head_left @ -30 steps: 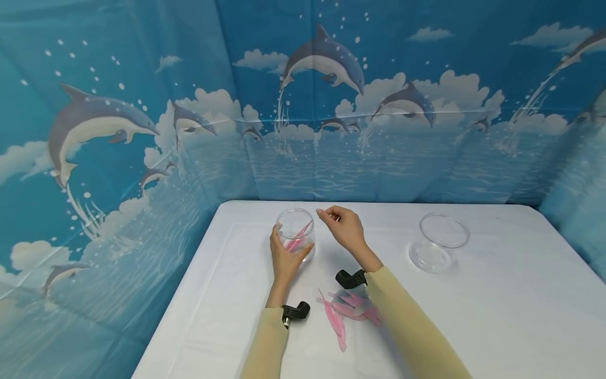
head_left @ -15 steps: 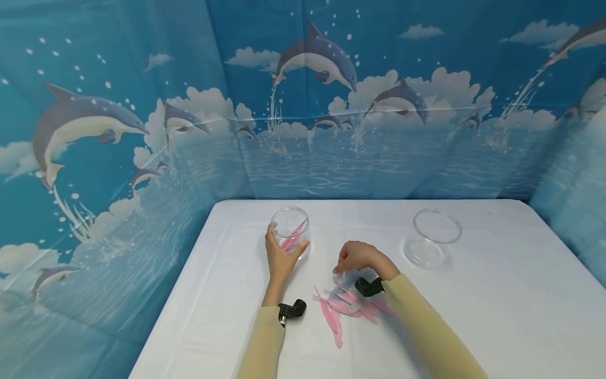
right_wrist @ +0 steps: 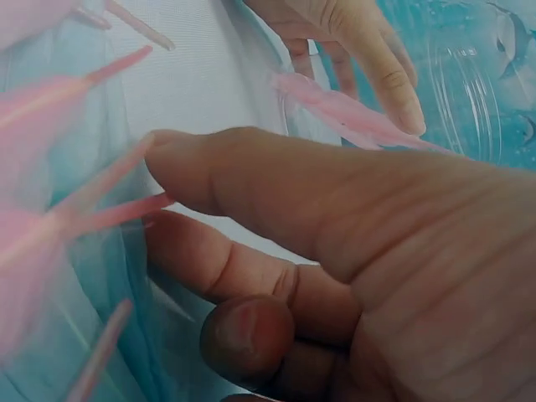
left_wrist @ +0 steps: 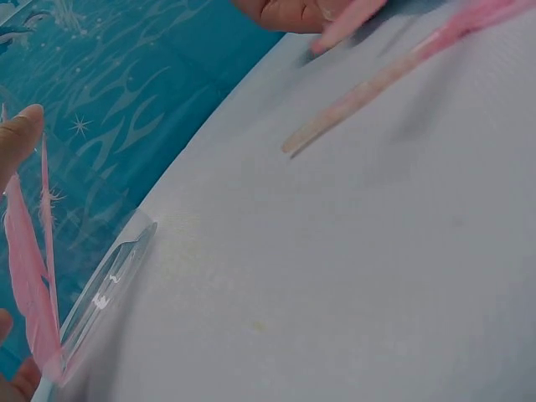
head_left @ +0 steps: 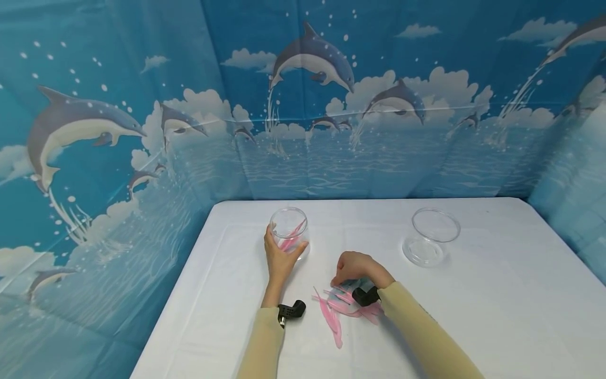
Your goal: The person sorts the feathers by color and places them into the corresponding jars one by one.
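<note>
My left hand (head_left: 280, 263) grips a clear glass jar (head_left: 303, 231) standing upright on the left part of the table, thumb on one side and fingers on the other. Inside the jar lean pink feathers (left_wrist: 32, 293), seen through its wall. Nearer the front lies a loose pile of pink feathers (head_left: 342, 306). Over its far edge, my right hand (head_left: 355, 267) bends down and pinches the quill of a pink feather (right_wrist: 121, 212) between thumb and forefinger. In the right wrist view the other fingers curl inward.
A second clear jar (head_left: 428, 251) with a wide rim stands at the right of the white-covered table (head_left: 497, 295). Bluish translucent sheeting (right_wrist: 138, 276) lies under the feather pile. A dolphin-print curtain (head_left: 284, 158) hangs behind the table and along its left side.
My right hand has left the jar's mouth and come down and toward me to the feather pile, where it now pinches a quill. My left hand keeps its grip on the jar.
</note>
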Demonstrator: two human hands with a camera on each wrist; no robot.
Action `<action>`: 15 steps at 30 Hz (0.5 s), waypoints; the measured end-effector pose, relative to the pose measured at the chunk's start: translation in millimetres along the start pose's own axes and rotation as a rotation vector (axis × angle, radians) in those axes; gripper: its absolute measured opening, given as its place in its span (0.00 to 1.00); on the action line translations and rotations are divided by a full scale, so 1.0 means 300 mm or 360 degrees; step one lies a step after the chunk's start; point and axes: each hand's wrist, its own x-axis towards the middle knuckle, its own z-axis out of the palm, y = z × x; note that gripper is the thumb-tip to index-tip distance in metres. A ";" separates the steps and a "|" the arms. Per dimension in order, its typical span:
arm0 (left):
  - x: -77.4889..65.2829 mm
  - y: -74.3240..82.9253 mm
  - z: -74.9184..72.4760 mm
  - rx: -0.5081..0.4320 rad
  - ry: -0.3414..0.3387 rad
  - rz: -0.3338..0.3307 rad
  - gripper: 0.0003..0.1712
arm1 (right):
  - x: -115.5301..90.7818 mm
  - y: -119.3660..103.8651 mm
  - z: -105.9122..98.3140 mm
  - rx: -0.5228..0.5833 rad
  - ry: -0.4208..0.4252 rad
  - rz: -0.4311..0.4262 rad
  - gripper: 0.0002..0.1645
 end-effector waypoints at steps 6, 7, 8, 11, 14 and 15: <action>-0.001 0.001 0.000 0.0007 0.0019 0.0053 0.63 | 0.007 0.034 -0.006 0.0309 0.0008 -0.0075 0.15; 0.000 0.002 0.000 0.0010 0.0020 0.0058 0.63 | 0.007 0.038 -0.012 0.0360 0.0029 -0.0083 0.15; 0.000 0.002 0.000 0.0012 0.0022 0.0063 0.63 | 0.006 0.042 -0.020 0.0410 0.0052 -0.0087 0.16; 0.003 0.004 -0.001 0.0016 0.0023 0.0075 0.63 | 0.004 0.048 -0.046 0.0486 0.0143 -0.0075 0.17; 0.002 0.001 -0.002 0.0016 0.0020 0.0077 0.63 | 0.000 0.051 -0.071 0.0532 0.0247 -0.0027 0.16; 0.000 0.000 -0.002 0.0015 0.0018 0.0073 0.63 | -0.001 0.054 -0.077 0.0538 0.0288 -0.0015 0.16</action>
